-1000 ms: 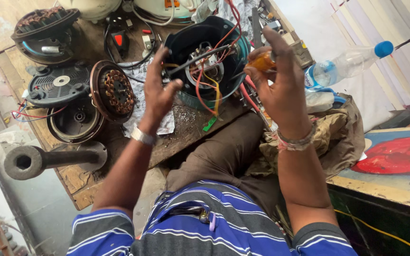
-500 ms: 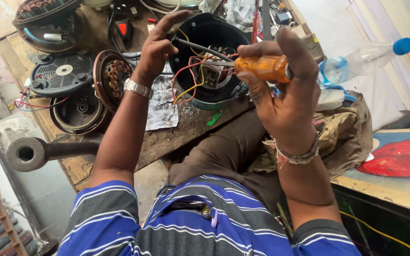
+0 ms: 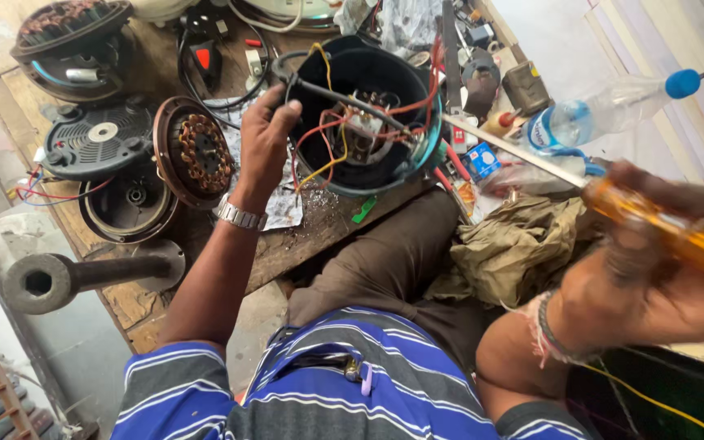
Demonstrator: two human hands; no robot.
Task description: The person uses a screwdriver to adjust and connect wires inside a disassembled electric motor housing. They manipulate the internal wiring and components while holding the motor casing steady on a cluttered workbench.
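left hand (image 3: 264,143): grip closed on rim of black motor housing (image 3: 364,114), upper centre on the surface | right hand (image 3: 653,277): grip wrapped round orange-handled screwdriver (image 3: 653,224), right edge, blurred

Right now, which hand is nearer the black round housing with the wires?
Left. The left hand grips the rim of the black housing; the right hand is well off to its right, holding an orange-handled screwdriver.

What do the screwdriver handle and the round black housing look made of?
The screwdriver in the right hand has a handle that looks like clear amber plastic, translucent and glossy, and its shaft looks like bare metal. The round black housing, gripped by the left hand, looks like moulded plastic, smooth with a dull sheen.
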